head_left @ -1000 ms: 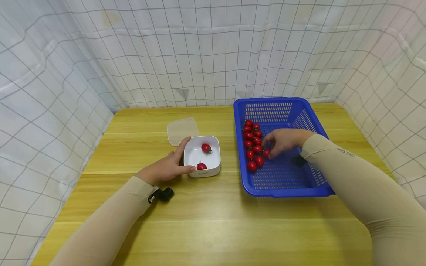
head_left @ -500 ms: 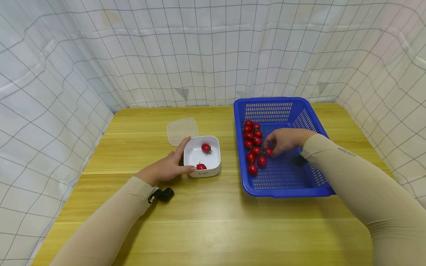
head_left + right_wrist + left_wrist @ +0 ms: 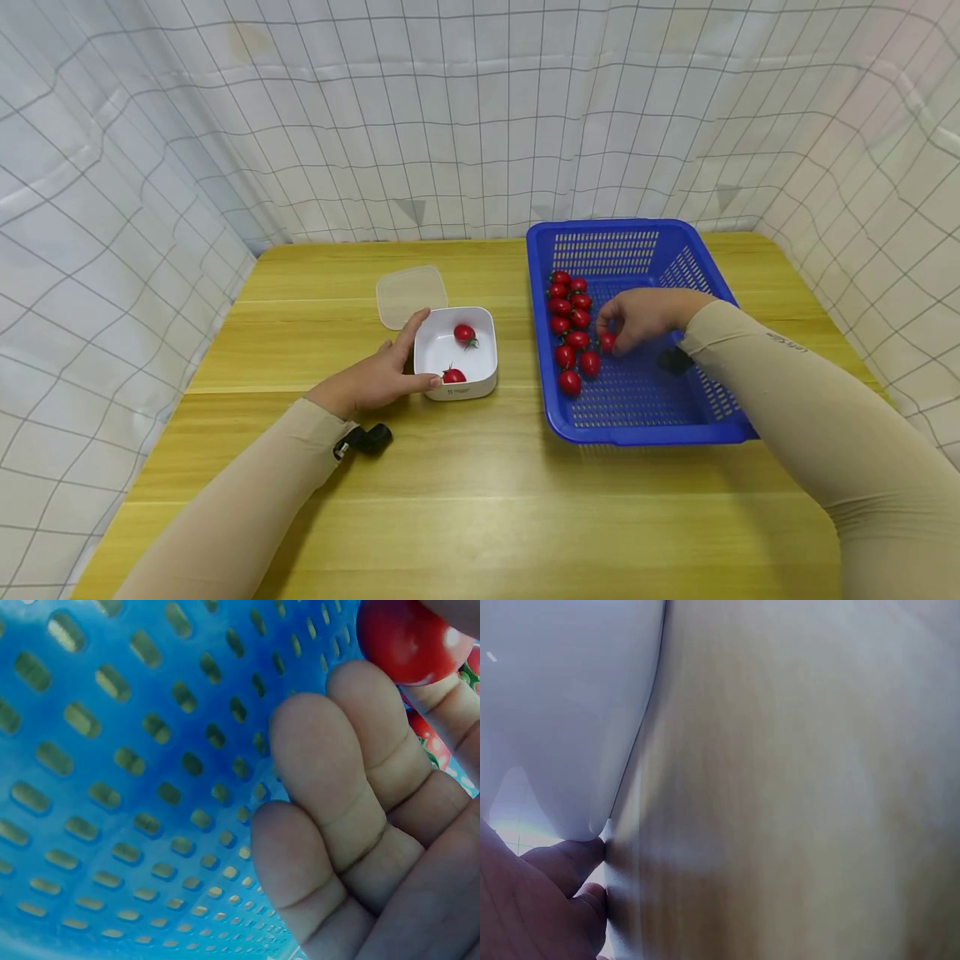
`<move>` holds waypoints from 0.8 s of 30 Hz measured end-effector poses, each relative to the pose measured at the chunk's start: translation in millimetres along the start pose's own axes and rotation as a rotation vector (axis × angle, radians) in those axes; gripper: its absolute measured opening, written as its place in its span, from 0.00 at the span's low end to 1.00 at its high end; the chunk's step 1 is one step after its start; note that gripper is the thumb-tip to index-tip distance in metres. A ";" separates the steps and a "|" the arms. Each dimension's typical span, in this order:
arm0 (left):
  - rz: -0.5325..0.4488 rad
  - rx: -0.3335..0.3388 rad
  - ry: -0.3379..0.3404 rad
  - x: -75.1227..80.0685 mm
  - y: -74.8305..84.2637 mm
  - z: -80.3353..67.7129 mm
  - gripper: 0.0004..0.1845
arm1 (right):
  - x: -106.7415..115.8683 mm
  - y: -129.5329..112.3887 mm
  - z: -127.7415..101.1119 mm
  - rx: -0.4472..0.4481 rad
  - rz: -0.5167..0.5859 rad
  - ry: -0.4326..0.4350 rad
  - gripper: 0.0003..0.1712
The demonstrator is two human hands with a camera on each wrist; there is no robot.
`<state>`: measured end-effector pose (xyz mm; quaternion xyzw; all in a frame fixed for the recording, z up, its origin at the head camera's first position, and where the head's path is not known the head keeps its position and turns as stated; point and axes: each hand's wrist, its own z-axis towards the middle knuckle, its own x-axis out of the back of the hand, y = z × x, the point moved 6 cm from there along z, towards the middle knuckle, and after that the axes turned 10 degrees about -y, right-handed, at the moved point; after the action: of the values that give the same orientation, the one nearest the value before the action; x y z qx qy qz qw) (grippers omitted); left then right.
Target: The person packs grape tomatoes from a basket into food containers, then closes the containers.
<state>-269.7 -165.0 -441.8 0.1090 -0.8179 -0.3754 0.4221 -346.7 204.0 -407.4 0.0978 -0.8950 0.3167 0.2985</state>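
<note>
In the head view, two small red tomatoes [image 3: 463, 333] lie in the white box [image 3: 477, 389] on the left of the bench [image 3: 450, 517]. The left hand [image 3: 375, 381] holds the box by its left side, thumb on the near edge. The clear lid [image 3: 411, 297] lies flat behind the box, not on it. On the right, the right hand [image 3: 639, 320] reaches into the blue basket [image 3: 637, 435] and pinches one tomato [image 3: 608, 342]. A bunch of other tomatoes [image 3: 559, 307] sits along the basket's left side. So it seems just a little is done, and most tomatoes are left.

In the left wrist view, fingers touch the box; the rest is blurry.

In the right wrist view, the pinched tomato is up close, at the far right of the basket's holes.
</note>
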 end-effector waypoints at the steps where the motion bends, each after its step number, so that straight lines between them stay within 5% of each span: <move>1: -0.001 0.001 -0.001 0.0 0.0 0.0 0.59 | 0.0 0.2 -0.1 0.002 0.007 -0.002 0.14; 24: -0.007 0.009 0.009 -0.6 -2.7 1.6 0.58 | 1.0 -0.9 -3.1 0.011 0.058 0.006 0.15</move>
<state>-271.0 -165.8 -444.6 0.1154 -0.8174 -0.3724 0.4241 -345.7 205.3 -404.4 0.0724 -0.8948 0.3306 0.2914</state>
